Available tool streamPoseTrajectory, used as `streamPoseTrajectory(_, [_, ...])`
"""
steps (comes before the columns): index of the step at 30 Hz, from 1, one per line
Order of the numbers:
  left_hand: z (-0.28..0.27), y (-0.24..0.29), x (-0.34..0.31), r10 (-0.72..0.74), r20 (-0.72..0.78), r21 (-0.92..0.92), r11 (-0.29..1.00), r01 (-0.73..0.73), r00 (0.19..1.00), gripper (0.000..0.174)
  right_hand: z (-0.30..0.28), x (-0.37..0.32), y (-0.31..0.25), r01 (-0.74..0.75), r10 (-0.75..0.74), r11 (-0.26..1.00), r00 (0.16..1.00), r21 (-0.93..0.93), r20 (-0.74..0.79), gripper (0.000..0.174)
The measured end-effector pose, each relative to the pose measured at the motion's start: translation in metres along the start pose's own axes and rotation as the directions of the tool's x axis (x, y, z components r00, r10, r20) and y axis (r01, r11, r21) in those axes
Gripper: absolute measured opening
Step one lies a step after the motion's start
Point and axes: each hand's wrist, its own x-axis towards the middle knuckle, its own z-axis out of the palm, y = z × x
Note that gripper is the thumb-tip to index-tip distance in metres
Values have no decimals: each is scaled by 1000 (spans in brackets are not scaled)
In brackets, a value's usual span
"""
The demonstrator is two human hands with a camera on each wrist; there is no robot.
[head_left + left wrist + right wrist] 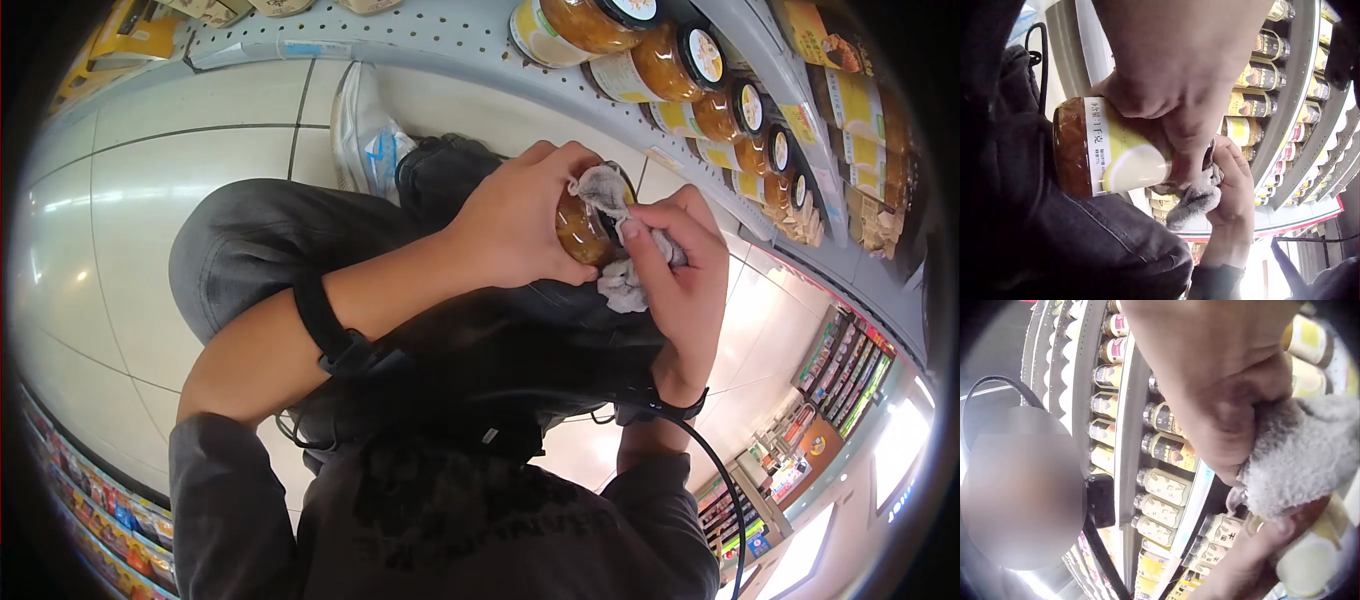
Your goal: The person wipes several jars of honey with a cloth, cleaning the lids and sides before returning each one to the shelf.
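Near the shelf [480, 62], the roughly upright glass jar [1113, 147] — amber inside, labelled yellow and white — meets a crumpled grey cloth [1197, 200] at its lid end.

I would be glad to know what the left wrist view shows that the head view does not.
Only the left wrist view shows the printed characters on the label of the held jar.
Only the head view shows the black strap on the left forearm and the shirt's front.
Both share the left hand gripping the jar, the right hand holding a grey cloth, and shelved jars.
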Motion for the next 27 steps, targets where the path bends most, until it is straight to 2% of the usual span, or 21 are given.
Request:
streamPoseTrajectory(3, [3,0,-1,0,60,-6,1000,1,998,94,3,16,0,16,-15,999,1000,-32,25,12])
streamPoseTrajectory(5, [5,-6,-3,218,-48,73,974,-214,975,93,10,24,-5,-14,15,999,1000,-37,3,12])
streamPoseTrajectory(6, [5,-8,-3,224,-48,68,973,-220,973,93,13,25,-5,-10,9,999,1000,-51,-16,13])
streamPoseTrajectory(8, [3,-11,-4,167,-65,2,986,-167,984,86,8,23,-7,-2,3,993,1000,-121,6,13])
streamPoseTrajectory(9, [2,-12,-4,165,-70,2,986,-166,984,86,2,17,-9,2,0,993,1000,-120,10,13])
streamPoseTrajectory(11, [1,-13,-4,54,-29,-108,993,-57,998,92,-8,6,-11,-7,18,991,997,-134,80,12])
streamPoseTrajectory(13, [6,-11,-2,98,-41,-71,992,-100,994,89,-7,5,-8,7,1,993,998,-120,69,11])
streamPoseTrajectory(15, [10,-8,-3,151,-37,-43,987,-153,988,87,-2,17,-5,104,-97,988,993,-118,64,11])
streamPoseTrajectory(18, [7,-6,-9,86,-50,47,995,-84,995,88,6,26,-4,28,-25,989,999,-142,25,11])
streamPoseTrajectory(20, [6,-8,-10,115,-81,-39,992,-119,990,87,6,26,-4,1,2,984,1000,-180,21,11])
streamPoseTrajectory(23, [8,-7,-10,99,-11,-77,992,-99,995,87,-8,13,-7,-19,40,963,997,-268,71,11])
streamPoseTrajectory(25, [9,-5,-9,92,-22,-27,995,-93,995,87,-15,7,-16,5,24,988,982,-153,188,12])
streamPoseTrajectory(27, [8,-4,-11,96,-24,33,995,-95,995,87,-11,10,-16,35,-11,991,983,-128,183,12])
